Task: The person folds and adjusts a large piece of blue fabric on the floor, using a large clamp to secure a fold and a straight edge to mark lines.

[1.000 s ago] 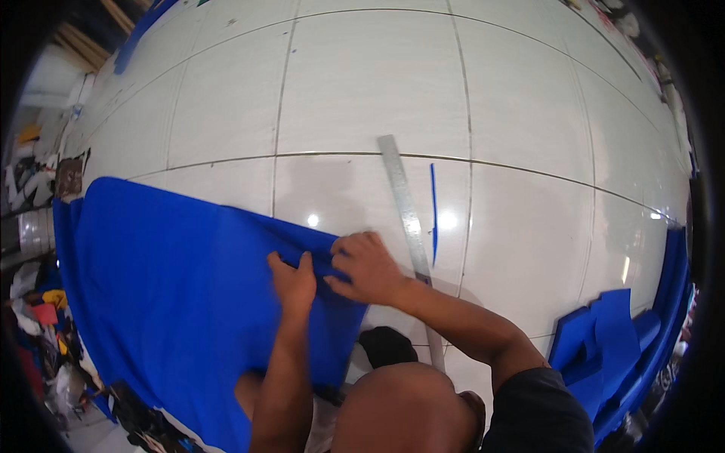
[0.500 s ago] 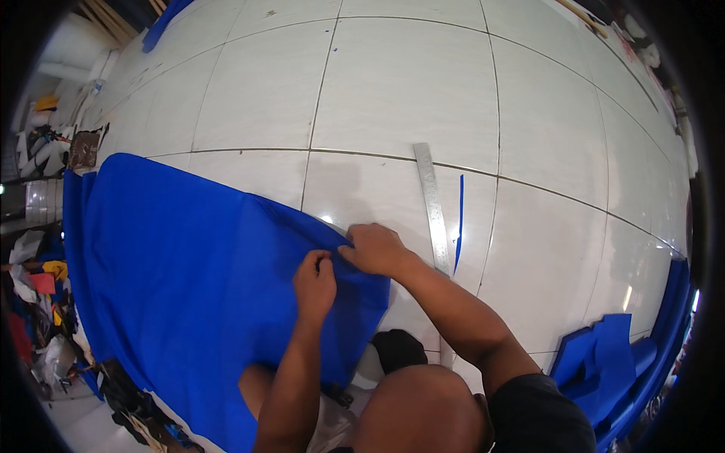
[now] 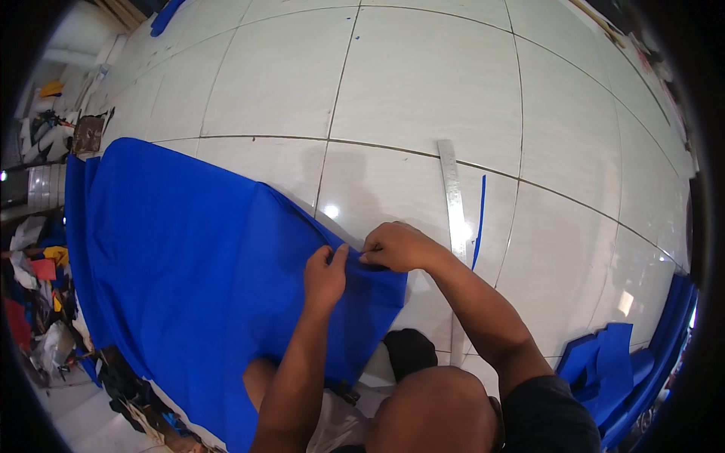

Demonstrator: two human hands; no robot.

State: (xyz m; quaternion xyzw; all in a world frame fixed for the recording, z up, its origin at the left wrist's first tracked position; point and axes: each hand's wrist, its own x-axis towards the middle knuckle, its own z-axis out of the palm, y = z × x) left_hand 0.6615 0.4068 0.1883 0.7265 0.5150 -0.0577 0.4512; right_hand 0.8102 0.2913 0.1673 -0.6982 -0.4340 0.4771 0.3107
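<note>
I see a shiny white tile floor (image 3: 423, 75). A great big blue cloth (image 3: 181, 249) lies on it, at the person's left and front. Folded blue pieces (image 3: 613, 362) sit over on the right. A long silver ruler (image 3: 451, 189) lies near the cloth. The right hand (image 3: 398, 248) pinches the cloth near its edge. The left hand (image 3: 325, 278) is curled just beside it; I can't tell if it grips. A thin blue strip (image 3: 480, 215) lies by the ruler.

Glossy white-tiled floor (image 3: 423, 83) under broad blue cloth (image 3: 181, 264), metal ruler (image 3: 455, 200) and narrow blue strip (image 3: 481, 208).
</note>
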